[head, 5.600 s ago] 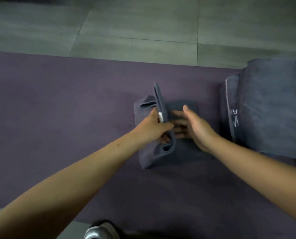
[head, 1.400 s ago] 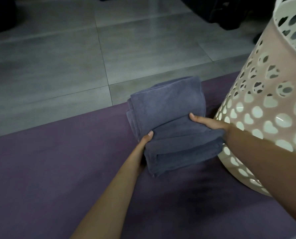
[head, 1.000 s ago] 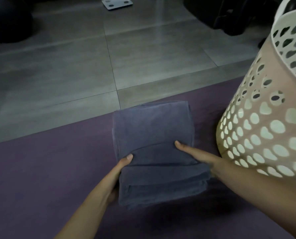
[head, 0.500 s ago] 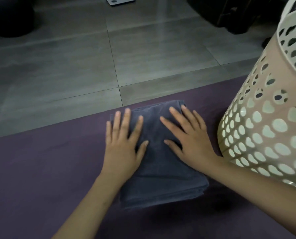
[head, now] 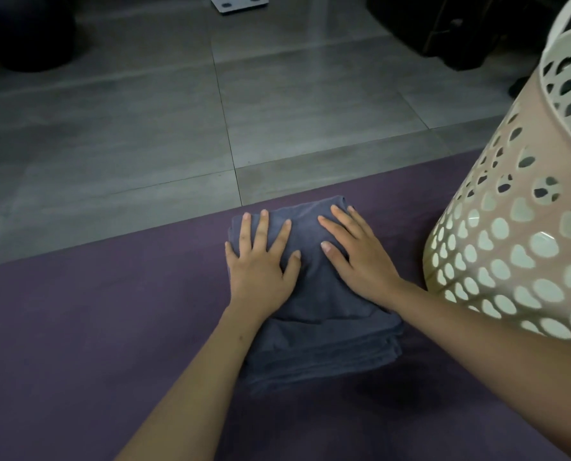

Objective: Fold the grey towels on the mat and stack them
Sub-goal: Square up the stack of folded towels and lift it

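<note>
Two bare forearms are reaching in from the near edge across a dark purple exercise mat (head: 77, 344), where a stack of folded grey towels (head: 320, 334) is lying flat near the mat's far edge. The left hand (head: 260, 261) is pressing palm down on the left part of the top towel, its fingers (head: 264, 224) spread wide and flat, gripping nothing. The right hand (head: 360, 257) is resting palm down on the right part of the same towel, its fingers likewise splayed open and holding nothing, the two thumbs lying near each other over the middle of the cloth. The layered edges of the towels beneath are showing at the near side of the stack. Just to the right, a cream plastic laundry basket with heart-shaped holes (head: 517, 227) is standing on the mat, close to the stack but apart from it. Beyond the mat, grey floor tiles (head: 127, 128) are stretching away toward a pale flat bathroom scale (head: 239, 3) at the top edge.
</note>
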